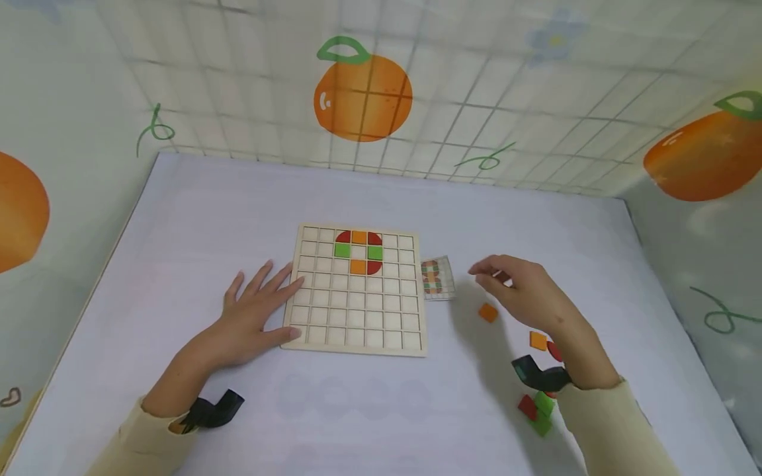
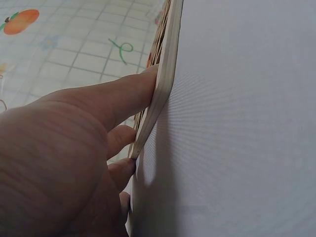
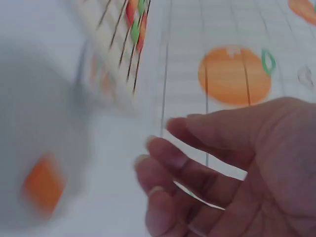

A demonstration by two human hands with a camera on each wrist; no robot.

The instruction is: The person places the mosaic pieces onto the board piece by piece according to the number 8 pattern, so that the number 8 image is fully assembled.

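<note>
A wooden grid board (image 1: 337, 311) lies flat on the table. Its upper rows hold a red rounded tile (image 1: 374, 268), orange squares (image 1: 358, 237), green squares (image 1: 342, 250) and more red tiles. My left hand (image 1: 253, 324) is spread at the board's left side, thumb and fingertips on its edge; the left wrist view shows the thumb (image 2: 123, 96) on the rim. To the right of the board, my right hand (image 1: 518, 284) hovers with loosely bent fingers and nothing between them. Nearest below it is a loose orange square tile (image 1: 488, 313).
A pattern card (image 1: 438, 279) sits against the board's right edge. Below the right hand lie another orange tile (image 1: 538, 341), a partly hidden red tile (image 1: 554, 351), and a small heap of a red tile (image 1: 527, 406) and green tiles (image 1: 542, 424). A patterned curtain (image 1: 268, 99) stands behind the table.
</note>
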